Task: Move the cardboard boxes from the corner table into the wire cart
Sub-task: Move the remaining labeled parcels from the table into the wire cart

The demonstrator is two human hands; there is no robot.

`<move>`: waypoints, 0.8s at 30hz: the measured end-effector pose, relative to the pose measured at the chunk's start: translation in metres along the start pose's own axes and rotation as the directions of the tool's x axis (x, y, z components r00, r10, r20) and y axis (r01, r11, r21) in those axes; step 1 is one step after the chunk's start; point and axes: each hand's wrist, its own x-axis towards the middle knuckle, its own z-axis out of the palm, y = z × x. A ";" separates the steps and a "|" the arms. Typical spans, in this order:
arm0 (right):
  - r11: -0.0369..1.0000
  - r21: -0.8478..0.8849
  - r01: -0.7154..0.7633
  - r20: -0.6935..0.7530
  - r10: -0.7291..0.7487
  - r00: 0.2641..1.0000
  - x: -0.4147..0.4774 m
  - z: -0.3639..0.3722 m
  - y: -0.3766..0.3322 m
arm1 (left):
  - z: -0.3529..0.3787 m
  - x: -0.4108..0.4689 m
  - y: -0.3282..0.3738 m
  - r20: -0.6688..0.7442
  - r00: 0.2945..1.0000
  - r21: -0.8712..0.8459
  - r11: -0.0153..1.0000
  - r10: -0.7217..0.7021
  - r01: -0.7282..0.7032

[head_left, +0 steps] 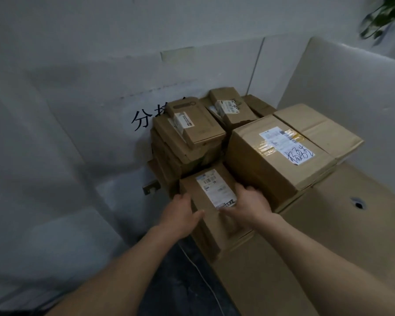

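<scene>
Corner of white walls (78,110) holds a brown table (328,224) piled with stacked brown cardboard boxes (187,133). At its front edge, the left hand (183,215) and right hand (249,205) grip a small brown cardboard box with a white label (214,190) by its sides. Dark floor (180,281) lies below.

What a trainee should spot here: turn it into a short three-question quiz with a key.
1. True or false: the small labelled box rests on top of the large box.
2. Which holds the small labelled box: A) left hand alone, B) right hand alone, C) both?
3. Fill in: the large box stands to the small one's ____.
Key: 1 false; 2 C; 3 right.
</scene>
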 end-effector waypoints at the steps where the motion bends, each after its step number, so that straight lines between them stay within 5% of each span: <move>1: 1.000 0.004 -0.015 -0.011 0.015 1.000 0.000 0.001 -0.001 | 0.002 0.001 -0.003 0.002 1.000 -0.028 1.000 -0.006 0.006; 6: 0.975 0.189 -0.115 0.075 0.102 0.992 0.001 0.011 0.000 | 0.012 0.004 -0.006 -0.018 0.999 -0.265 0.964 -0.037 0.031; 11: 0.915 0.349 -0.204 0.192 0.143 0.971 -0.009 0.020 0.002 | 0.031 -0.001 -0.004 -0.006 0.990 -0.311 0.941 -0.139 0.130; 24: 0.911 0.407 0.059 0.036 -0.081 0.996 -0.090 -0.003 0.001 | 0.032 -0.100 0.014 -0.251 0.914 -0.291 0.925 -0.320 0.244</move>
